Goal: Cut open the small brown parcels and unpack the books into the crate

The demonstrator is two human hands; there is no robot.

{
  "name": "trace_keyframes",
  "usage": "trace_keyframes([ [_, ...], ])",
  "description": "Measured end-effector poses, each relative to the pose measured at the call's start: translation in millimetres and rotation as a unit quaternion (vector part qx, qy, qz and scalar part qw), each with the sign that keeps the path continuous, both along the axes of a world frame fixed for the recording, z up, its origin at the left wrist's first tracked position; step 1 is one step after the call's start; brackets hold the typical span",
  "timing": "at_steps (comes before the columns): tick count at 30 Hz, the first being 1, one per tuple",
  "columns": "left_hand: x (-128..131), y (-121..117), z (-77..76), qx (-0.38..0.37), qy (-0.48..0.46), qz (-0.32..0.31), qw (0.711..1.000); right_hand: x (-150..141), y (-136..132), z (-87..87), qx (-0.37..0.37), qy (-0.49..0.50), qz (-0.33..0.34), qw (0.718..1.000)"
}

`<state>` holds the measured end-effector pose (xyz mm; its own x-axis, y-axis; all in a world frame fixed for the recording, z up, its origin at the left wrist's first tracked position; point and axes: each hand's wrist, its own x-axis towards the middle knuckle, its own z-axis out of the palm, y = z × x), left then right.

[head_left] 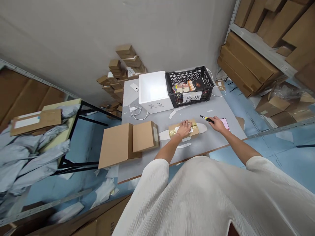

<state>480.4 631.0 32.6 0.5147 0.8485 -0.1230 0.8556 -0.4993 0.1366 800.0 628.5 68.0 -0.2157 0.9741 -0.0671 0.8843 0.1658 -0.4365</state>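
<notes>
A small cardboard box (pixel 196 130) with yellowish tape around its ends and a white label lies on the grey table (pixel 157 157). From above, my left hand (pixel 184 128) grips this box, fingers bent over its top and partly covering the label. To the right of it, my right hand (pixel 217 124) is closed around a yellow and black utility knife (pixel 208 120). The blade points left toward the box, apart from it. Under and beside my right hand, a phone (pixel 225 123) with a pinkish screen lies on the table.
Two closed cartons, one larger (pixel 114 146) and one smaller (pixel 144 136), stand at the table's left. Behind are a white foam bin (pixel 155 106) and a black crate (pixel 175 101) holding printed packages. Shelving (pixel 261 41) flanks the right; a side table (pixel 76 104) with parcels stands left.
</notes>
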Motion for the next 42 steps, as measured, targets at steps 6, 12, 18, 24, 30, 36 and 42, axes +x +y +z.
trace_keyframes([
  [6,-4,-4,0.6,-0.009,-0.04,0.036,0.999,1,-1,-3.2,-0.023,0.038,-0.001,0.999],
  [12,-29,-29,16.1,0.003,-0.072,0.115,0.991,-24,-4,-16.8,-0.047,0.096,-0.013,0.994],
  [18,-68,-72,25.1,0.009,-0.066,0.216,0.974,-36,2,-32.4,-0.057,0.123,-0.033,0.99],
  [24,-76,-102,17.7,-0.013,-0.071,0.269,0.96,-26,4,-61.3,-0.086,0.106,-0.142,0.98],
  [30,-65,-112,12.3,-0.013,-0.08,0.302,0.95,0,-2,-94.3,-0.114,0.042,-0.224,0.967],
  [36,-59,-119,5.6,-0.015,-0.066,0.319,0.945,15,-5,-115.8,-0.179,-0.012,-0.24,0.954],
  [42,-62,-123,-0.2,-0.016,-0.067,0.323,0.944,23,-13,-133.5,-0.172,-0.034,-0.229,0.957],
])
